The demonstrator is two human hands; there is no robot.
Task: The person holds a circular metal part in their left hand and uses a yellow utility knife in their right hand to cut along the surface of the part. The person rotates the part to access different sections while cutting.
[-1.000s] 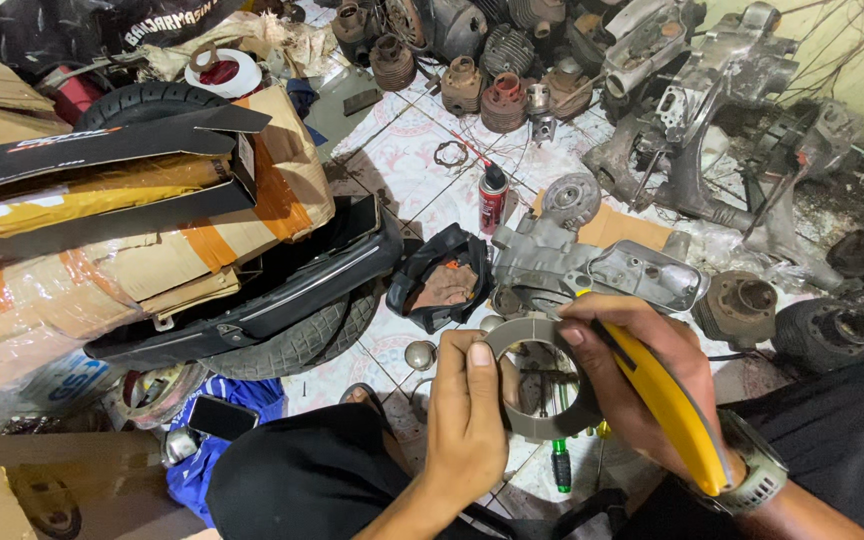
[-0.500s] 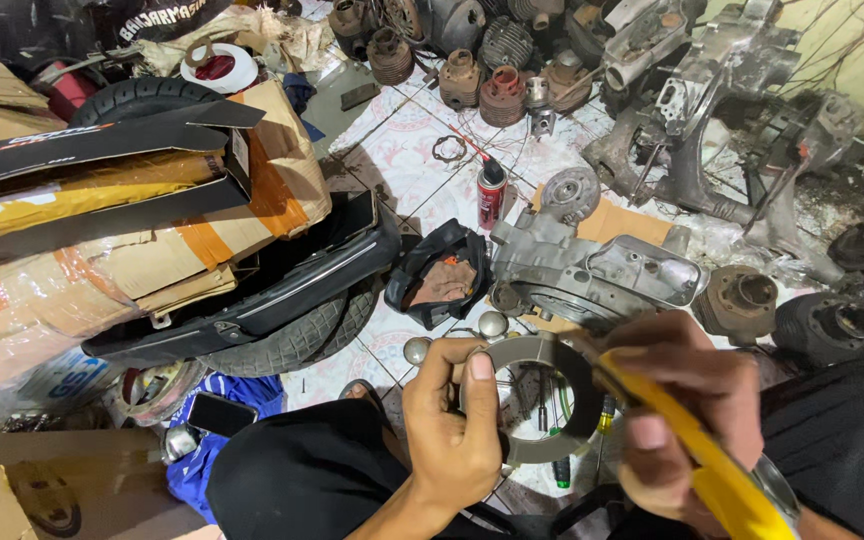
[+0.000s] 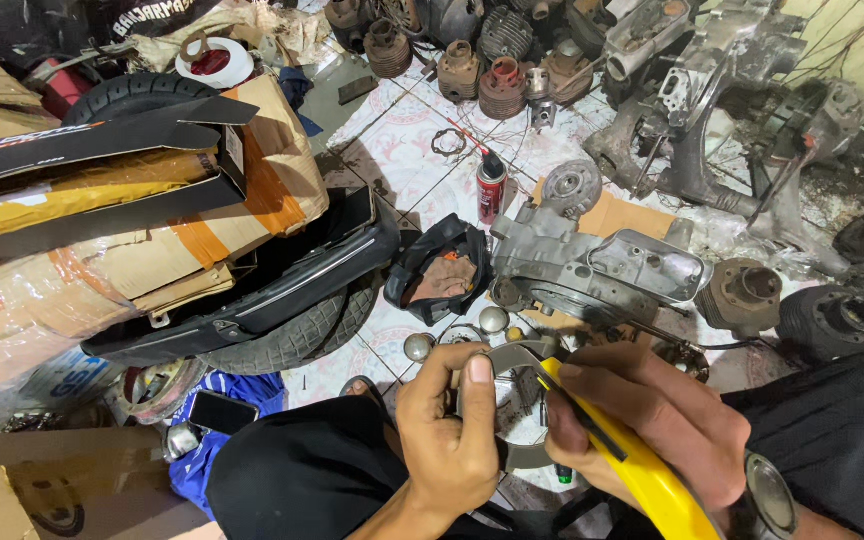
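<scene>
My left hand [image 3: 449,437] grips a grey metal ring-shaped part [image 3: 508,363] by its left side, thumb laid across its face. My right hand [image 3: 649,420] holds a yellow-handled tool [image 3: 642,470] with a black stripe, its tip resting against the ring's upper right edge. Both hands sit low in the middle of the view, over my dark trousers. The lower half of the ring is hidden behind my fingers.
A grey engine casing [image 3: 592,265] lies on cardboard just beyond the hands, with a red spray can [image 3: 490,190] and a black pouch [image 3: 439,272] beside it. A tyre [image 3: 287,335], taped cardboard boxes [image 3: 122,230] and engine cylinders [image 3: 497,85] crowd the tiled floor.
The view has tilted down, so the hands sit lower in frame. My right hand and the yellow tool shifted along the ring's upper right edge; my left hand kept its grip.
</scene>
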